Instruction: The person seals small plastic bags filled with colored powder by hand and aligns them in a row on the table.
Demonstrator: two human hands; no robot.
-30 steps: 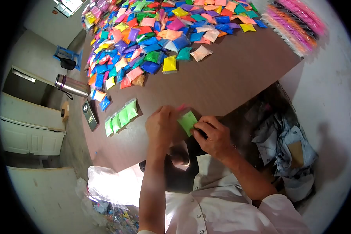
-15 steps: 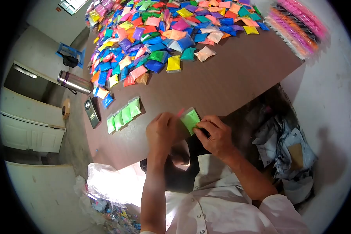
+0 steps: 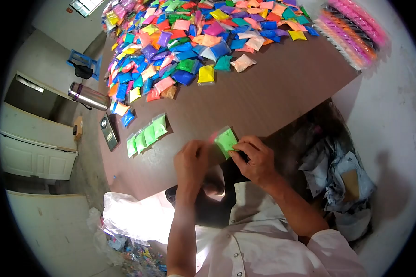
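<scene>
Between my hands, near the table's front edge, is a light green packet [image 3: 225, 142]. My right hand [image 3: 253, 158] pinches its lower right side between thumb and fingers. My left hand [image 3: 190, 161] is just left of the packet with its fingers curled together; a blurred pink bit shows between it and the packet, and what the fingers hold is too small to tell. Several light green packets [image 3: 147, 135] lie overlapping in a row on the brown table [image 3: 272, 97], left of my left hand.
A large pile of coloured packets [image 3: 185, 44] covers the table's far side. A phone [image 3: 109, 132] and a steel flask [image 3: 88, 96] are at the left edge. Bundled pink and orange packs [image 3: 351, 32] lie far right. Grey plastic bags [image 3: 346, 184] sit below the right edge.
The view has shifted slightly. My left hand has moved a little down, away from the green packet's top. My right hand keeps its pinch on the packet.
</scene>
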